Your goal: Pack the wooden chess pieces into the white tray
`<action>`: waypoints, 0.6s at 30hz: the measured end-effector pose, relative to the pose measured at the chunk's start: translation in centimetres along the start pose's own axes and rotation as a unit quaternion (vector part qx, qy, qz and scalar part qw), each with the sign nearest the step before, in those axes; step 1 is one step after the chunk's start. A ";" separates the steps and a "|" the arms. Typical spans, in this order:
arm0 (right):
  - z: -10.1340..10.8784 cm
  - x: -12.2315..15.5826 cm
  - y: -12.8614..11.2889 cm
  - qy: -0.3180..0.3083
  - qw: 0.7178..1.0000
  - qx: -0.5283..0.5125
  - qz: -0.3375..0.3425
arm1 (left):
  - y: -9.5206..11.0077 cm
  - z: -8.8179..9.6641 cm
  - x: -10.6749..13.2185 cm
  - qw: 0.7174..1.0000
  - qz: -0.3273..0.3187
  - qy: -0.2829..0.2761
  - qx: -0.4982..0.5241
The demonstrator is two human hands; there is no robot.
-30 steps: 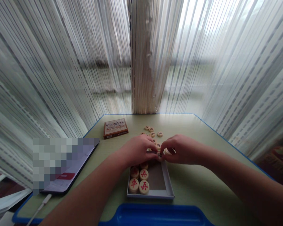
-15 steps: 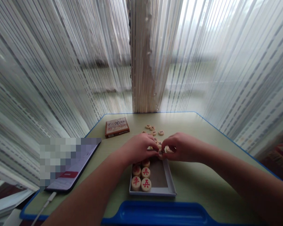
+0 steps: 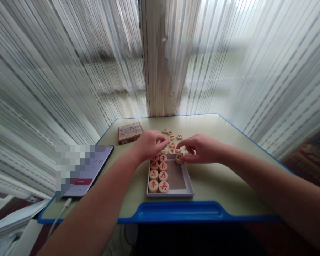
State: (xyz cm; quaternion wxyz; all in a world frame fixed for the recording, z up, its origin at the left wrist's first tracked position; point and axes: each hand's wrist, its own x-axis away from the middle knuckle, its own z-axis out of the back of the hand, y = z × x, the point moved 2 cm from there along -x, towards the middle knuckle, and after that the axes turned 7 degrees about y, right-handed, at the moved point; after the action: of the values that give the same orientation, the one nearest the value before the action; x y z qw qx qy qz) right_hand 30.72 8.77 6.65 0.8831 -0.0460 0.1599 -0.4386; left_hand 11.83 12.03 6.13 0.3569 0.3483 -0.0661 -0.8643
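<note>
A shallow white box tray (image 3: pixel 190 193) holds two columns of round wooden Chinese chess pieces with red characters, such as the piece (image 3: pixel 163 186) at the near end. My right hand (image 3: pixel 200 147) has its thumb and fingers around a dark-marked Chinese chess piece (image 3: pixel 179 158) at the tray's far right corner. My left hand (image 3: pixel 152 144) hovers over the tray's far left end, fingers loosely curled, with no piece visible in them. Beyond the tray lie several loose dark-marked pieces (image 3: pixel 171 137), some partly hidden by my hands.
A brown printed box (image 3: pixel 130 132) lies at the back left of the table (image 3: pixel 216 181). A tablet-like device (image 3: pixel 96 170) with a white cable (image 3: pixel 60 213) stands on the left. A blue trough (image 3: pixel 180 211) runs along the front edge; striped curtains (image 3: pixel 96 53) hang behind.
My left hand has drawn back left, away from the right hand. My right hand stays at the tray's far right corner with a piece. The view has tilted down, showing more red pieces.
</note>
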 end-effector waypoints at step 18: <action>-1.2 -0.6 1.7 0.117 0.982 0.119 -0.085 | -1.8 1.2 0.2 0.997 0.056 0.042 -0.027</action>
State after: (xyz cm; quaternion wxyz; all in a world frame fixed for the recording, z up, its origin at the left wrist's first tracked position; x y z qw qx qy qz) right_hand 31.31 10.32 5.24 0.8172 0.0977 0.2042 -0.5300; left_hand 9.88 13.07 6.20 0.4165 0.3703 -0.0476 -0.8290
